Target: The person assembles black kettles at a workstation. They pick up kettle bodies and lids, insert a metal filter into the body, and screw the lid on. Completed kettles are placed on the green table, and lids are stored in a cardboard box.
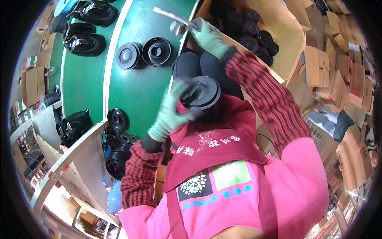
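My left hand [169,113], in a pale green glove and blurred, grips a black round plastic part [203,91] by its left side. The part is held above my lap, its ringed face up. My right hand [209,36], also gloved, is closed around the dark end of a silver metal tool [171,15] at the bench's right edge. The tool's bar points left over the green work surface [139,89]; its exact kind is unclear. Beyond my left hand lie a stack of black discs [128,55] and an open black ring-shaped part [156,51], side by side.
An open cardboard box [284,30] with several black round parts [250,30] stands to the right. Glossy black housings [85,44] sit at the far left. More black round parts [117,159] pile up near a wooden rail [77,149]. A blue bottle [114,197] is lower left.
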Demonstrator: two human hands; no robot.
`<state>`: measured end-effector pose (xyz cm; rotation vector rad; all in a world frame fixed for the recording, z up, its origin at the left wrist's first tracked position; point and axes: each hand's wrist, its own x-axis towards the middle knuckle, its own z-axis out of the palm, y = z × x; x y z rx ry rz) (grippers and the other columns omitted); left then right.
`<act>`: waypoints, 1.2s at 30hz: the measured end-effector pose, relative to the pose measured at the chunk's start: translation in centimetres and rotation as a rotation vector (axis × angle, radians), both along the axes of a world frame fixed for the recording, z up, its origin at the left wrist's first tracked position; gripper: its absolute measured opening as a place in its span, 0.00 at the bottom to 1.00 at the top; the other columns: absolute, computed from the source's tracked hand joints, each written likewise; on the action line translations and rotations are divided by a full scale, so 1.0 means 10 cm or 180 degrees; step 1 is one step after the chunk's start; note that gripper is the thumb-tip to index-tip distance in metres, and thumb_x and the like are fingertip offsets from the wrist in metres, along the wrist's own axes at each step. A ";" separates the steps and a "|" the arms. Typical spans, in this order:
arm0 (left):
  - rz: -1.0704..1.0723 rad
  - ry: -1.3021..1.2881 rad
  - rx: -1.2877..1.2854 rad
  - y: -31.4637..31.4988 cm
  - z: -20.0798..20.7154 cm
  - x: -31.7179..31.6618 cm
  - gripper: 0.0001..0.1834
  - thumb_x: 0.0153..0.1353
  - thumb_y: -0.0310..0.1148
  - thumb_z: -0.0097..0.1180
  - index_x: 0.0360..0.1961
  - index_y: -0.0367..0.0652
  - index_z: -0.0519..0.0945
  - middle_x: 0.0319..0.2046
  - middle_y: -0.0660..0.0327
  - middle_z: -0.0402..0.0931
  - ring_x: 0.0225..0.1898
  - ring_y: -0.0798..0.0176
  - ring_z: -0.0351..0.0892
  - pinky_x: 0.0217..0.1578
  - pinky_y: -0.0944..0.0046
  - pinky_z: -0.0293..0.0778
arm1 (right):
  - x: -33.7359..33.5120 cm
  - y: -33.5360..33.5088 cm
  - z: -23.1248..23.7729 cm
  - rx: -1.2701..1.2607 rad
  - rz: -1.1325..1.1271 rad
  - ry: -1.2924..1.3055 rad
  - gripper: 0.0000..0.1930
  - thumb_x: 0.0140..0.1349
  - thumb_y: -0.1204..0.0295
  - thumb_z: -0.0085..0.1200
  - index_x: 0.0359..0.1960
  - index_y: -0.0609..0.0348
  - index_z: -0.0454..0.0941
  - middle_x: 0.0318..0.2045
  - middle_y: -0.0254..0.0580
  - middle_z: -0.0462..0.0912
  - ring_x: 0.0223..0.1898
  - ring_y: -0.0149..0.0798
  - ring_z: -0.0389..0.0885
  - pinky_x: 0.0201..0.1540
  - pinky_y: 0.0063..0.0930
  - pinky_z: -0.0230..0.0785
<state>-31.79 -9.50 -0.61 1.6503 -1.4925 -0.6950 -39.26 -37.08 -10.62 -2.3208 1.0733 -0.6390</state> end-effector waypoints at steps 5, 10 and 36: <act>-0.0284 -0.0481 -0.0349 0.26 0.17 -0.40 0.40 0.41 0.47 0.80 0.59 0.52 0.81 0.64 0.51 0.68 0.73 0.29 0.56 0.69 0.36 0.60 | 0.97 -0.35 -0.63 0.0208 -0.0225 0.0479 0.23 0.64 0.53 0.58 0.50 0.59 0.78 0.42 0.57 0.85 0.45 0.57 0.85 0.48 0.51 0.76; 0.2598 0.1200 -0.0676 0.97 0.13 0.22 0.31 0.60 0.49 0.68 0.59 0.44 0.75 0.55 0.52 0.76 0.61 0.43 0.72 0.61 0.44 0.71 | 0.94 0.05 0.04 -0.0189 0.0107 0.0394 0.34 0.62 0.54 0.63 0.66 0.56 0.67 0.64 0.56 0.67 0.61 0.62 0.71 0.60 0.54 0.69; 0.3888 -0.2038 -0.0188 0.75 0.20 3.64 0.31 0.50 0.38 0.76 0.56 0.49 0.79 0.64 0.47 0.63 0.65 0.41 0.68 0.62 0.50 0.72 | 0.71 1.38 0.64 0.3193 0.1203 -0.1516 0.24 0.68 0.71 0.61 0.63 0.62 0.69 0.58 0.40 0.75 0.58 0.34 0.75 0.61 0.28 0.68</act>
